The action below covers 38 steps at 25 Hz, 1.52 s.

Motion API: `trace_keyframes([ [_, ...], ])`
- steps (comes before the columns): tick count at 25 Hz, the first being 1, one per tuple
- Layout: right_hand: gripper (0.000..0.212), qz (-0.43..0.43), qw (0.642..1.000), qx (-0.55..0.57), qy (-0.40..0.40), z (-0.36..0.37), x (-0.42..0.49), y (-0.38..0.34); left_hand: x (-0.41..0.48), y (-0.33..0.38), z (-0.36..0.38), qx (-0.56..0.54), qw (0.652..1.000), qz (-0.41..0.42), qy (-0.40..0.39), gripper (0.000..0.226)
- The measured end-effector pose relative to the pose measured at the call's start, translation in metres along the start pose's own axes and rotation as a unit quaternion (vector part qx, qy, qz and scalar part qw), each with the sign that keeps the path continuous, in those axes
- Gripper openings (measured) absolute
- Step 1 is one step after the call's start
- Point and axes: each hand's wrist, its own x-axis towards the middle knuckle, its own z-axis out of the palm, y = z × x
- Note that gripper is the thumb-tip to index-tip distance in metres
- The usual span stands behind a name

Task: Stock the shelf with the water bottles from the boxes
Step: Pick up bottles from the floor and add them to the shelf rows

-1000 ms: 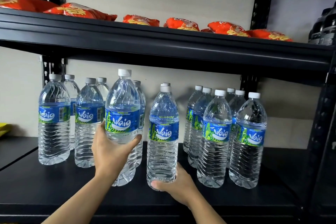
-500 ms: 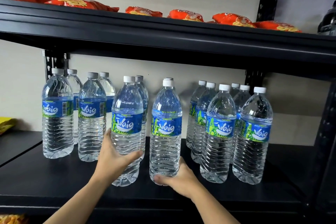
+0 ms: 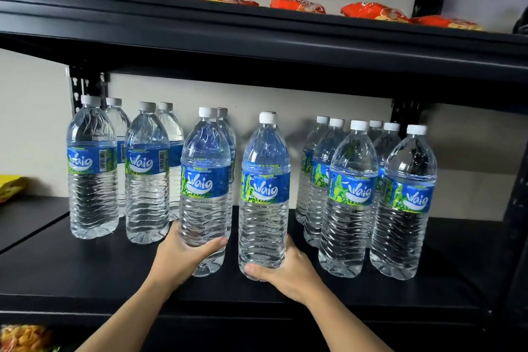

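While my left hand (image 3: 183, 257) grips the left bottle (image 3: 204, 194) low and my right hand (image 3: 285, 271) clasps the right bottle (image 3: 264, 194) at its base, both near the shelf (image 3: 85, 274) front, shoving them back carelessly could topple the rows (image 3: 353, 194) at its back

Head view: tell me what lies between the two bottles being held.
Nothing: the head view shows a narrow gap between the left bottle, in the left hand, and the right bottle, in the right hand; only shelf and wall behind.
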Motion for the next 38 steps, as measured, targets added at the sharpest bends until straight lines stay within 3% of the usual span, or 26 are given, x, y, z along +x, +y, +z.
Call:
trace_keyframes([
  [9, 0.126, 0.021, 0.998, -0.051, 0.022, 0.007, -0.002, -0.004, -0.014, 0.022, 0.004, 0.034, 0.997, 0.008, 0.063, 0.075],
  [15, 0.099, 0.029, 0.999, -0.042, 0.006, 0.005, -0.002, -0.003, -0.012, 0.019, 0.003, 0.033, 0.999, -0.014, 0.036, 0.081],
  [20, 0.096, 0.026, 0.999, -0.04, -0.015, 0.002, -0.005, -0.003, -0.006, 0.009, -0.002, 0.06, 0.997, -0.053, -0.009, 0.111],
  [22, 0.104, 0.018, 0.997, -0.071, -0.032, -0.002, -0.011, -0.002, -0.01, 0.008, -0.001, 0.135, 0.987, -0.087, -0.029, 0.111],
  [24, 0.115, 0.035, 0.992, -0.117, -0.037, -0.006, -0.021, 0.001, -0.026, 0.007, 0.005, 0.289, 0.951, -0.107, -0.025, 0.104],
  [26, 0.104, 0.043, 0.984, -0.173, -0.024, -0.011, -0.041, 0.008, -0.053, 0.004, 0.018, 0.424, 0.902, -0.083, 0.012, 0.094],
  [28, 0.083, 0.02, 0.981, -0.195, -0.01, -0.017, -0.067, 0.021, -0.086, 0.005, 0.03, 0.452, 0.889, -0.054, 0.04, 0.091],
  [31, 0.07, -0.047, 0.982, -0.184, -0.009, -0.036, -0.115, 0.045, -0.135, 0.028, 0.055, 0.457, 0.888, -0.049, -0.011, 0.09],
  [33, 0.06, -0.048, 0.985, -0.167, -0.015, -0.055, -0.145, 0.064, -0.164, 0.051, 0.077, 0.428, 0.901, -0.028, -0.066, 0.082],
  [36, 0.04, 0.074, 0.99, -0.121, -0.01, -0.095, -0.207, 0.099, -0.21, 0.087, 0.134, 0.255, 0.949, 0.015, -0.187, 0.057],
  [38, 0.034, 0.149, 0.981, -0.124, 0.008, -0.126, -0.261, 0.129, -0.251, 0.108, 0.183, 0.182, 0.941, 0.053, -0.279, 0.048],
])
